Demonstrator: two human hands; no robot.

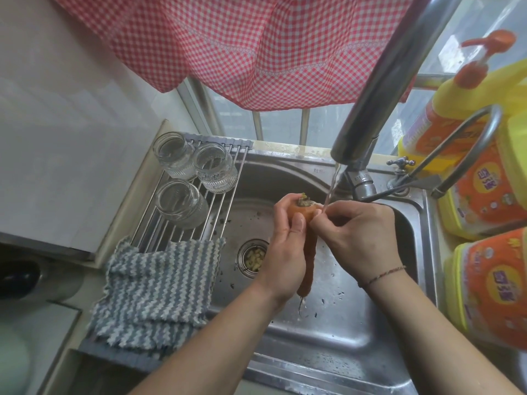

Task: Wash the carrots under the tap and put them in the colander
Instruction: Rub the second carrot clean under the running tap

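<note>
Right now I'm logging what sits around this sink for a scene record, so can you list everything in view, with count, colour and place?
carrot: one, orange, over the sink, stem end up under the water stream
tap: one, steel, above the sink, water running
sink: one, steel, centre
drain strainer: one, steel, in the sink floor, pale scraps inside
glass jars: three, clear, on the rack
rack: one, steel rods, across the sink's left side
cloth: one, grey-and-white striped, on the rack's near end
curtain: one, red-and-white check, at the top
detergent bottles: at least three, yellow and orange, at the right
left hand: holds the carrot
right hand: fingers on the carrot's top
</note>
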